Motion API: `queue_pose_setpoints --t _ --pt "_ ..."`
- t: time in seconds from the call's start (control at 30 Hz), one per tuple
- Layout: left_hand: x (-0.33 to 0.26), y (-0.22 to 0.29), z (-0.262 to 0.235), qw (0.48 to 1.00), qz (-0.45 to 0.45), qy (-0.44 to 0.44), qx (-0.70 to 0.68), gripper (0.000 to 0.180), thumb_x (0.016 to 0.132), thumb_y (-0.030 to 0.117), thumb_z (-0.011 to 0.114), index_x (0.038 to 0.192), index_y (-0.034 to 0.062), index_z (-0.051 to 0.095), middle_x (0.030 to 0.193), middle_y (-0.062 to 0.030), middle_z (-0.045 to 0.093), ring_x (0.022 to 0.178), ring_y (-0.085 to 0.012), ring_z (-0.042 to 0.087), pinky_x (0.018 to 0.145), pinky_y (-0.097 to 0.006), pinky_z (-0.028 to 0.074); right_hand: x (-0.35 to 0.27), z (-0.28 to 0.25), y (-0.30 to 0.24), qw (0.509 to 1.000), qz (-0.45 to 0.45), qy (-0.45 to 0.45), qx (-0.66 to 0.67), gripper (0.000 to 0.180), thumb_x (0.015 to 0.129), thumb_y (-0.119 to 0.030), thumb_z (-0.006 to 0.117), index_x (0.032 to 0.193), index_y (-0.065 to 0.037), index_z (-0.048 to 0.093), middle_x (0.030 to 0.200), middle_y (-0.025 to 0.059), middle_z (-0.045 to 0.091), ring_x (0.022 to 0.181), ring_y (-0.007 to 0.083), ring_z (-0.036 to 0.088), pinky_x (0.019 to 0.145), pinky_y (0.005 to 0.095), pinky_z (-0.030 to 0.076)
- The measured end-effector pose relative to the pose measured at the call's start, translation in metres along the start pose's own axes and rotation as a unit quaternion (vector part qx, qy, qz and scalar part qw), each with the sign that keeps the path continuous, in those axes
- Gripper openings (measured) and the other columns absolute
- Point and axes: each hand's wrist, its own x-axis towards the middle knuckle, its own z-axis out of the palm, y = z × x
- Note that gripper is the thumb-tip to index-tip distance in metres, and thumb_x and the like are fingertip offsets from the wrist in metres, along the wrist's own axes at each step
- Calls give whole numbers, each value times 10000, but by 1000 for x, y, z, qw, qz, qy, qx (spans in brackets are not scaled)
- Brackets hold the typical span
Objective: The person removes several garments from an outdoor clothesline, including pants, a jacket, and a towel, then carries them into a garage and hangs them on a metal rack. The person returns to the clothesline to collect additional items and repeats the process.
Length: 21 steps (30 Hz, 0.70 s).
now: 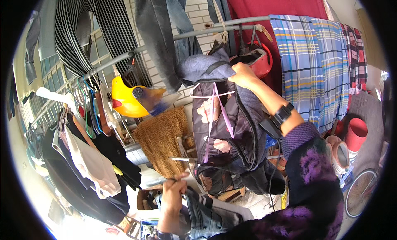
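Observation:
At the upper middle hangs a dark padded garment point(244, 128) with a pink flower print. A grey-blue fleecy collar or hood point(202, 69) lies folded at its top. My right hand point(245, 75) is closed on the edge of that fleecy part. A pale pink hanger point(227, 94) with lilac straps shows against the dark lining. My left hand point(173, 194) is lower down at the left, apart from the garment, its fingers smeared by motion. Beside it is a dark grey, shiny piece of clothing point(211, 215); whether the hand touches it cannot be made out.
Yellow point(128, 100) and red point(266, 62) helmets hang from a grey rail point(182, 36). Plaid cloths point(308, 66) drape at the right, clothes on hangers point(89, 157) at the left. A brown towel point(161, 136) hangs behind. Red pot point(356, 134) and bicycle wheel point(362, 192) stand at lower right.

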Motion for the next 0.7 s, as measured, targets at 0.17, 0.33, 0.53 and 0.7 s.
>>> queue_pose_setpoints --t 0.17,0.33,0.53,0.7 --pt "49 45 49 984 142 -87 63 437 826 107 509 1220 -81 537 610 35 409 567 -74 381 564 -209 307 -44 -28 -18 973 -124 184 -70 216 717 -49 670 903 4 574 904 186 600 813 403 605 695 467 497" --pt "117 76 94 957 208 -137 149 281 907 232 547 987 -38 551 697 17 469 664 -80 423 601 -230 336 -51 -41 -30 946 -174 261 -88 221 731 -11 626 939 -6 553 893 168 561 750 410 599 657 484 496" --pt "174 32 123 938 117 -284 157 713 852 169 663 1373 -114 267 1029 -104 596 880 -160 572 814 -254 445 5 -33 -54 943 -170 268 -98 209 744 -8 616 946 7 566 944 204 600 817 430 604 708 492 499" --pt "221 8 98 939 161 -296 60 521 879 96 593 1309 -104 375 1028 -96 619 932 -155 583 852 -244 446 67 -42 -100 951 -82 252 -162 169 751 -8 528 890 15 620 937 264 620 897 439 602 765 487 500"
